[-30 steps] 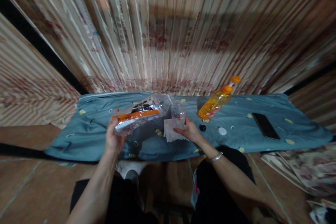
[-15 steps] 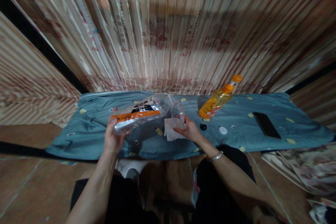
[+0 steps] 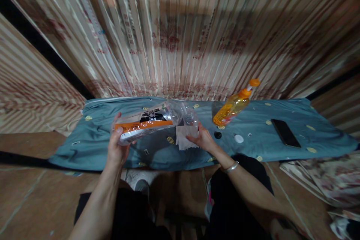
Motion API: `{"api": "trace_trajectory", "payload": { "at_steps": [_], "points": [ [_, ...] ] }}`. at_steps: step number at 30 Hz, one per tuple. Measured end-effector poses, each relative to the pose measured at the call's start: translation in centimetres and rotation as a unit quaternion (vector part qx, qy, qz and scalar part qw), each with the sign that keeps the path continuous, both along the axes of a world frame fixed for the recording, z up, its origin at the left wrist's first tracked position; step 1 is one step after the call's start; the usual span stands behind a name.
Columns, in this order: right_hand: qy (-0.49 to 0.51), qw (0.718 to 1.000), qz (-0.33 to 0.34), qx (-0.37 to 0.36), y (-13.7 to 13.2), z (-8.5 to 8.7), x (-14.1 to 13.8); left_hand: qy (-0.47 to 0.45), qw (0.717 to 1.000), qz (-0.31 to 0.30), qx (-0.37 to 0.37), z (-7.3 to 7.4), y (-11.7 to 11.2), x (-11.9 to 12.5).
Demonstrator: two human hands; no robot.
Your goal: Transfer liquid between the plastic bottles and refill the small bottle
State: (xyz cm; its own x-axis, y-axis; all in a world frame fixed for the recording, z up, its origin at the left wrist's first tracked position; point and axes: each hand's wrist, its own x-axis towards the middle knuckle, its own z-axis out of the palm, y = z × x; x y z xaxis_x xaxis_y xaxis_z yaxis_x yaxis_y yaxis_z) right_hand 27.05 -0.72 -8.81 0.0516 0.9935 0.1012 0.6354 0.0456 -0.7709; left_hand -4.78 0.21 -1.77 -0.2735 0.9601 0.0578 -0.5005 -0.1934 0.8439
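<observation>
My left hand (image 3: 119, 148) is wrapped round the lower end of a large clear plastic bottle (image 3: 146, 122) with an orange, black and silver label. The bottle is tilted nearly flat, its neck end pointing right. That end is close to the mouth of a smaller clear bottle (image 3: 190, 115); whether the two touch I cannot tell. My right hand (image 3: 201, 139) grips the small bottle, which stands roughly upright. A white tissue (image 3: 184, 138) covers its lower part, held under my right fingers.
A pump bottle of yellow-orange liquid (image 3: 232, 108) stands right of my hands. Nearer me lie a black cap (image 3: 217, 135) and a white cap (image 3: 239, 139). A black phone (image 3: 285, 133) rests farther right on the blue patterned cloth (image 3: 163, 161). Striped curtains (image 3: 180, 67) hang behind.
The large bottle's base and my left hand have shifted slightly left, and the bottle has rolled a little. My right hand and the small bottle have stayed nearly still.
</observation>
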Motion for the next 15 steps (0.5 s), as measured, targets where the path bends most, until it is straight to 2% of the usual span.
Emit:
{"api": "trace_trajectory", "payload": {
  "at_steps": [6, 15],
  "points": [
    [0.008, 1.0, 0.005, 0.023, 0.1, -0.5, -0.2, 0.065, 0.998, 0.012, 0.014, -0.2, 0.1, 0.1],
    [0.008, 0.999, 0.013, 0.042, 0.2, -0.4, -0.5, 0.058, 0.997, 0.033, 0.025, 0.7, -0.6, 1.0]
  ]
}}
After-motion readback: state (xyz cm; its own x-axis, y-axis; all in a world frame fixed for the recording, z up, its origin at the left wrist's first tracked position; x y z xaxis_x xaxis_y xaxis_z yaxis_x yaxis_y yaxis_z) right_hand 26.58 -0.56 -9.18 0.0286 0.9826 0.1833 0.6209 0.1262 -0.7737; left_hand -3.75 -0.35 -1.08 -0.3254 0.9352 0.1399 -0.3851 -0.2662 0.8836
